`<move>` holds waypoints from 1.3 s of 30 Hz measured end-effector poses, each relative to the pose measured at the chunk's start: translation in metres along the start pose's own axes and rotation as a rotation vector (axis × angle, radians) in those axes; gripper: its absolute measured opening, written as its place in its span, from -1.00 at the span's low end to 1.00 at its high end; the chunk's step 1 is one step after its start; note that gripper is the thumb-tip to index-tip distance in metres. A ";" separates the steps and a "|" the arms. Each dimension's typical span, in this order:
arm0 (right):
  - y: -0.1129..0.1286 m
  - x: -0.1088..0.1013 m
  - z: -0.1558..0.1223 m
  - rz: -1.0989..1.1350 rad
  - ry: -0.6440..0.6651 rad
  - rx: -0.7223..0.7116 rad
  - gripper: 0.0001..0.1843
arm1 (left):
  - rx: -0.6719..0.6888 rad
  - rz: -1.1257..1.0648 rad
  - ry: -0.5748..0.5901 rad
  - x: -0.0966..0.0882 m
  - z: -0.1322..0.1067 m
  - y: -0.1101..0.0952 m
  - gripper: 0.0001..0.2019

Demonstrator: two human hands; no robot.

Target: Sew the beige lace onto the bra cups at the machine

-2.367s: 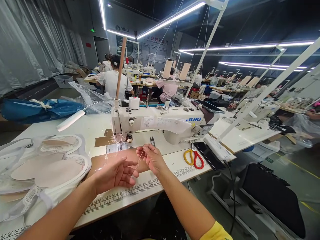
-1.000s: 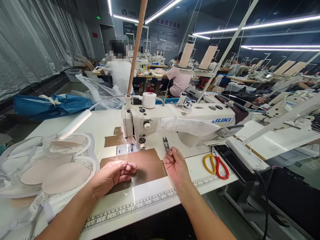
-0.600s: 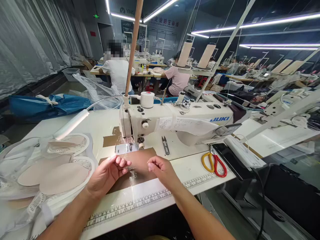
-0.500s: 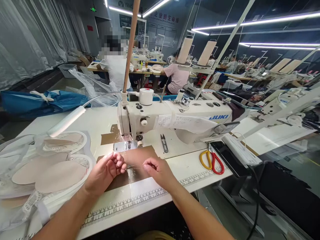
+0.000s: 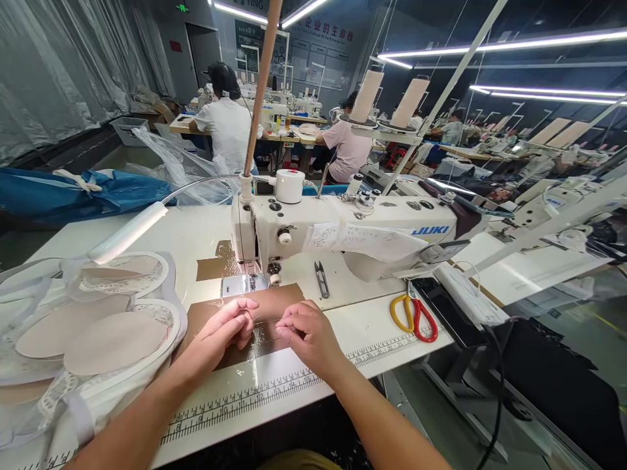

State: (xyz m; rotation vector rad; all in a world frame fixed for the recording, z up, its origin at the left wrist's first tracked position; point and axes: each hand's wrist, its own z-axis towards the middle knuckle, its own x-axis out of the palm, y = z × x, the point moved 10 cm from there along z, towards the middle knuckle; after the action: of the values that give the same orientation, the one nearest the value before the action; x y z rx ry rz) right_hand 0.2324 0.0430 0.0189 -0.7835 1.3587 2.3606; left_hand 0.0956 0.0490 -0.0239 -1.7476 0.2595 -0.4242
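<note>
A thin, pale thread (image 5: 266, 322) stretches across the short gap between my two hands, above brown tape (image 5: 274, 301) stuck on the table. My left hand (image 5: 229, 326) is closed on its left end with the fingers curled toward the thumb. On the other side, my right hand (image 5: 308, 336) pinches it between thumb and fingertips. Just beyond the hands stands a white sewing machine (image 5: 337, 222), its needle area and metal plate (image 5: 243, 285) lit by a lamp (image 5: 130, 233). Black thread snips (image 5: 321, 279) lie flat on the machine bed.
White bras with beige cups (image 5: 117, 336) are heaped at the left. Scissors with yellow and red handles (image 5: 414, 318) lie at the right by a black tray (image 5: 448, 313). A printed ruler (image 5: 245, 398) runs along the front edge. Co-workers (image 5: 228, 127) sit at machines beyond.
My left fingers have gone from curled with the palm turned up to a lower, more stretched pinch. My right hand has shifted slightly left, its fingertips drawn together. The view has moved slightly.
</note>
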 end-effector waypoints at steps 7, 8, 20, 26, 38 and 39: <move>0.023 -0.007 -0.003 -0.138 -0.146 -0.197 -0.92 | 0.109 0.176 0.078 0.009 -0.002 -0.002 -0.73; 0.027 -0.006 -0.004 -0.181 -0.153 -0.227 -0.92 | 0.118 0.194 0.079 0.009 -0.002 -0.001 -0.73; 0.051 0.016 -0.006 -0.510 -0.187 -0.426 -0.91 | 0.128 0.383 0.086 0.014 -0.004 -0.001 -0.70; 0.019 0.013 0.004 -0.182 -0.037 -0.108 -0.78 | 0.133 0.386 0.035 0.011 -0.003 -0.004 -0.73; -0.023 0.030 -0.002 0.470 0.177 0.387 -0.73 | 0.235 0.612 -0.103 0.013 0.008 -0.018 -0.75; -0.024 0.032 -0.003 0.501 0.182 0.410 -0.73 | 0.241 0.617 -0.111 0.014 0.008 -0.018 -0.75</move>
State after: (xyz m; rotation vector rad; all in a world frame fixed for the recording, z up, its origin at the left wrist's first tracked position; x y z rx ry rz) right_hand 0.2200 0.0526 -0.0175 -0.5969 2.2434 2.2485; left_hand 0.1104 0.0550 -0.0055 -1.3625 0.6172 0.0886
